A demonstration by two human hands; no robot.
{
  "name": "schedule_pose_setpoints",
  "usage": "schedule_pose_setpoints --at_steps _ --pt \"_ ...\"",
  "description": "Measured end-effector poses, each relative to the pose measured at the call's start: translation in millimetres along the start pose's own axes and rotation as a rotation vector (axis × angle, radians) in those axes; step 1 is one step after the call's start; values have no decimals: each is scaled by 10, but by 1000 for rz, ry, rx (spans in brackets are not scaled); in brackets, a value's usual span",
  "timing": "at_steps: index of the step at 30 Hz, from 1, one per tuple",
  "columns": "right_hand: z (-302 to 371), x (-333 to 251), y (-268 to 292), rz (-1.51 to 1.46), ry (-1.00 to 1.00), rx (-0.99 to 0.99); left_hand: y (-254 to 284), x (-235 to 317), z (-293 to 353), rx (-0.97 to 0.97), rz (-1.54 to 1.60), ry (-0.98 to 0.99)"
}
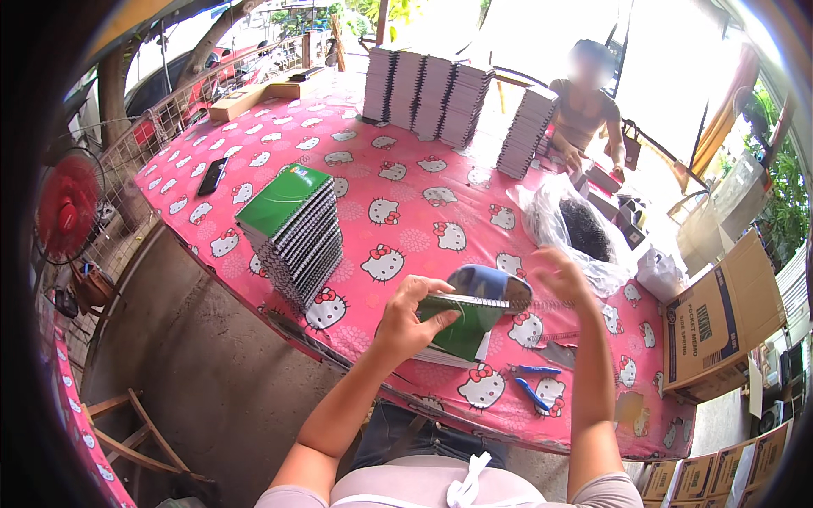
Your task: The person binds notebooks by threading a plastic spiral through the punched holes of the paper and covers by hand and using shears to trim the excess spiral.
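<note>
My left hand (411,317) is closed on a green-covered notebook (471,328), thumb on the cover, holding it tilted with its punched edge up. A thin wire spiral (550,304) runs along that edge and sticks out past its right end. Just above the loose coil is my right hand (561,276), blurred, with its fingers apart and nothing visible in them. More pages (447,359) lie under the held notebook. Behind it rests a blue and grey object (483,280), partly hidden. Blue-handled pliers (533,388) lie near the table's front edge.
A stack of green spiral notebooks (296,233) stands left on the pink patterned tablecloth (406,199). Tall notebook stacks (428,97) rise at the back. Across the table sits a person (586,114). At right are a plastic bag of black coils (584,229) and a cardboard box (720,317).
</note>
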State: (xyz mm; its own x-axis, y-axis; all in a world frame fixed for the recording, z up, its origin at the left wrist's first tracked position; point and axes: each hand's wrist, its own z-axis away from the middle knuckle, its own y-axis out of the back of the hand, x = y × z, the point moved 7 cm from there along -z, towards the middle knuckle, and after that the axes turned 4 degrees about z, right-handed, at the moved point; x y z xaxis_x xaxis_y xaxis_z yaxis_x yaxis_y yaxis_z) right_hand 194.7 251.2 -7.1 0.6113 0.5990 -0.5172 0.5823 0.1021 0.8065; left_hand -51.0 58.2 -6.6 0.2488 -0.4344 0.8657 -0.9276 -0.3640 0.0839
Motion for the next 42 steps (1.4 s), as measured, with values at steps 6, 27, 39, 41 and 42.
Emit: schedule_pose_setpoints --at_steps 6,27,39,41,42 --pt "195 -1932 5 533 335 160 -46 59 24 66 79 59" --pt "182 -488 -250 363 102 -227 72 -70 -144 -140 -37 -179" --pt "183 -368 -303 -1070 11 98 75 -139 -149 15 -176 -165" --pt "183 -552 -319 -880 206 -163 23 -141 -178 0 -169 -163" --pt "177 -655 -375 -654 249 -239 38 -143 -180 0 -145 -147"
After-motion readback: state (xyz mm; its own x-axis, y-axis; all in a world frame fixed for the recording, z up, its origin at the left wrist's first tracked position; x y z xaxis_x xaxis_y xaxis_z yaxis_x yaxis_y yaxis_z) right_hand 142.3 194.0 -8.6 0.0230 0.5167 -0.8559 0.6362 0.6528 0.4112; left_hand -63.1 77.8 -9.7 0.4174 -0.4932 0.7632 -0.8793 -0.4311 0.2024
